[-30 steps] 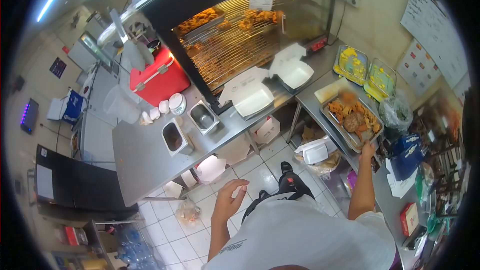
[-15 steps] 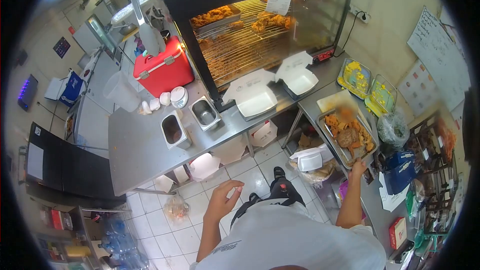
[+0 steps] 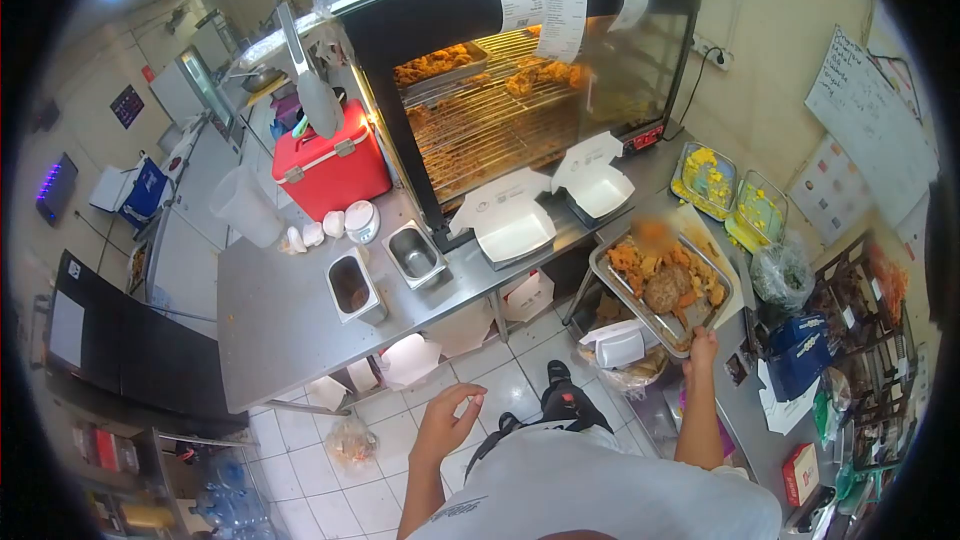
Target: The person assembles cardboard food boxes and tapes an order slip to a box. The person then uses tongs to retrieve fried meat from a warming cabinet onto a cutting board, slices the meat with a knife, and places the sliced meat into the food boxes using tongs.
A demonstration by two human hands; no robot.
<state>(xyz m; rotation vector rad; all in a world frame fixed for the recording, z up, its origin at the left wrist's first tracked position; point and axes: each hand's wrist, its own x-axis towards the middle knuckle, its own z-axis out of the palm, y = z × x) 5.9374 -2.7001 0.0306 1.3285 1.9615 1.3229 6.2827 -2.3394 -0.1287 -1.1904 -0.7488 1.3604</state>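
Note:
My right hand grips the near edge of a metal tray of fried pieces, which is raised above the right counter. A browned round piece lies in the middle of the tray, with orange fried pieces around it. My left hand hangs over the floor with nothing in it, its fingers curved and apart. Two open white boxes stand on the counter in front of the glass warmer, which holds more fried pieces on wire racks.
Two metal containers stand at the front counter's edge, near a red cooler. Glass dishes with yellow bits and a plastic bag sit at the right. A plastic bag lies on the floor.
The tray in my right hand has risen off the right counter and moved left, uncovering more of the board beneath. My left hand stays empty, almost where it was.

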